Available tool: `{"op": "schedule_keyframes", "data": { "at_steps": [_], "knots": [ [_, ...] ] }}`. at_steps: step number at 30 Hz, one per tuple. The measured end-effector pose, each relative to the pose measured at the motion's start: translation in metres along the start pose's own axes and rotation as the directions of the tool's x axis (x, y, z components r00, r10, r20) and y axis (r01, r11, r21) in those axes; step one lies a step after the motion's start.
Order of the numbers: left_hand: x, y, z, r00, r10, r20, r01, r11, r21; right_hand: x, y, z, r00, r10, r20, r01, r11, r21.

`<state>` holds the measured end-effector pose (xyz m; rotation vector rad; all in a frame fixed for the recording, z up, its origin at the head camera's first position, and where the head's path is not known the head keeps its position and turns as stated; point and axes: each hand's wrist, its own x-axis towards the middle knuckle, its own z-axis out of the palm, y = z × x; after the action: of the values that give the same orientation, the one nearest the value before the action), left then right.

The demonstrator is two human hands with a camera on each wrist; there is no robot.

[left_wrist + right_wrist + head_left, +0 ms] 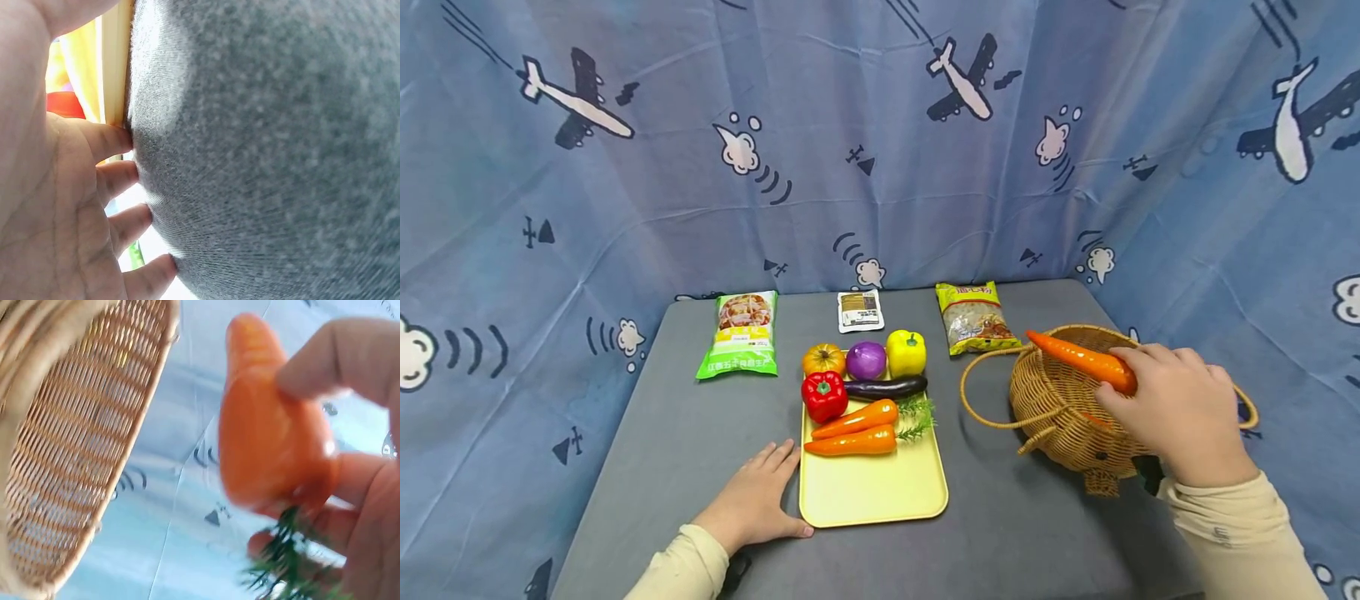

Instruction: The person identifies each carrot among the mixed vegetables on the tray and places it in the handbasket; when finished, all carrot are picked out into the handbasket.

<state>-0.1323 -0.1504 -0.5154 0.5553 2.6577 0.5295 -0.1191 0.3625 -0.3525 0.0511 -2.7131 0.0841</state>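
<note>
My right hand grips an orange carrot by its thick end, above the opening of a wicker basket. Green leaves stick out below that end in the right wrist view. Something orange shows inside the basket, mostly hidden. My left hand rests on the table with spread fingers, at the left edge of a yellow tray. On the tray lie two carrots, a dark eggplant, a red bell pepper, a small pumpkin, a purple onion-like ball and a yellow bell pepper.
A green food bag lies at the back left of the grey table. Behind the tray is a small white packet, and a yellow bag lies behind the basket's looped handle. A blue curtain hangs around the table.
</note>
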Motion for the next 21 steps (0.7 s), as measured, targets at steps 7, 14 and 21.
{"op": "schedule_keyframes", "data": {
  "at_steps": [7, 14, 21],
  "knots": [
    [0.001, -0.001, 0.0, 1.0, 0.003, -0.002, -0.003, 1.0, 0.005, -0.002, 0.02, -0.001, 0.97, 0.187, 0.153, -0.185, 0.982, -0.023],
    [0.001, 0.001, -0.001, 1.0, -0.005, -0.002, 0.005, 1.0, 0.017, 0.001, 0.023, 0.005, 0.937, 0.214, 0.275, -0.216, 0.976, -0.025],
    [0.001, 0.001, 0.0, 1.0, -0.013, -0.001, 0.013, 1.0, 0.017, 0.002, 0.023, 0.02, 0.931, 0.189, 0.313, -0.198, 0.98, -0.003]
  ]
}}
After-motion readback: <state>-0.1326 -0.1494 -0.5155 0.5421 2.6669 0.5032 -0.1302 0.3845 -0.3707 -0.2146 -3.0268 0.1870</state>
